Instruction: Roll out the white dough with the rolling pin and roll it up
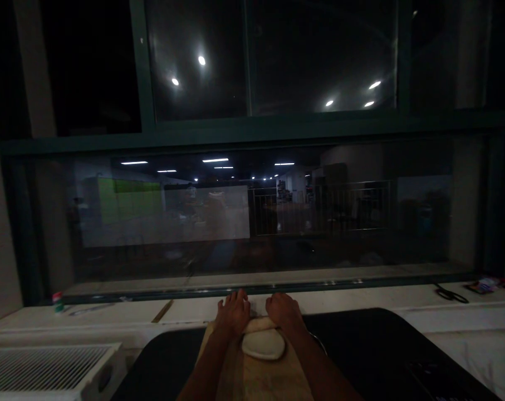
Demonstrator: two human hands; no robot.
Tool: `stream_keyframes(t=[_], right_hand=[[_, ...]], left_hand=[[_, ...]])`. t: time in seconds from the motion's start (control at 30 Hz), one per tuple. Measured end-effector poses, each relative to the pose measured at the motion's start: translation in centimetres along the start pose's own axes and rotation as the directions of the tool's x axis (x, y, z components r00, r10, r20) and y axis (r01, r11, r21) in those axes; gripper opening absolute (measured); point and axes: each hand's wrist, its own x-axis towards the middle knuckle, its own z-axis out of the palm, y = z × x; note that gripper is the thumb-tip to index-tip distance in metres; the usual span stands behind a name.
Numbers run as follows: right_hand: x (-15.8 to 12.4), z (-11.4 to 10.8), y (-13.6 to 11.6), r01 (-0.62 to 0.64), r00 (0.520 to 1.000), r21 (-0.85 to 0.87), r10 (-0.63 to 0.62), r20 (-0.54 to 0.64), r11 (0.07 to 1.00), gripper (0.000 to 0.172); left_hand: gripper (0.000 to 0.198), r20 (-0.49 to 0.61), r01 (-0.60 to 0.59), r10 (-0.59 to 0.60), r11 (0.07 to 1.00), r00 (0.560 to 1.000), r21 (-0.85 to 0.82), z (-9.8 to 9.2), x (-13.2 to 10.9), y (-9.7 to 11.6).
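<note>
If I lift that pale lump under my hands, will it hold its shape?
Probably not. The dough looks soft, with rounded, sagging edges, so it would likely droop. Both hands, left and right, rest on its far end, which looks rolled. It may stick to the board.

Both bare forearms reach straight forward from the bottom of the view, nearly parallel and close together. The left hand [233,313] lies palm down, fingers stretched forward and slightly spread. The right hand [284,312] lies palm down just beside it, knuckles raised a little, fingers curled forward and downward.
</note>
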Motion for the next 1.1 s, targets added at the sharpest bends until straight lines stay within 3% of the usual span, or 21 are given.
stream_keyframes(t=[0.23, 0.43, 0.87, 1.1], right_hand=[[0.1, -0.6, -0.3, -0.009, 0.999, -0.026, 0.01, 0.047, 1.0, 0.039], [-1.6, -1.3, -0.3, 0.058, 0.998, -0.076, -0.055, 0.044, 0.995, 0.038], [-6.3, -1.6, 0.1, 0.138, 0.983, -0.138, -0.152, -0.098, 0.981, 0.042], [-9.1, -1.7, 0.4, 0.18, 0.966, -0.118, -0.198, -0.164, 0.977, 0.041]], left_hand=[[0.039, 0.078, 0.026, -0.027, 1.0, 0.997, 0.017, 0.0, 0.3, 0.1], [0.049, 0.157, 0.003, -0.012, 0.998, 0.988, 0.059, -0.7, -1.1, 0.6], [0.055, 0.061, -0.055, 0.049, 0.994, 0.997, 0.09, -2.3, -6.0, 2.1], [0.059, 0.065, -0.068, 0.063, 0.995, 0.996, 0.076, -3.2, -8.7, 2.9]])
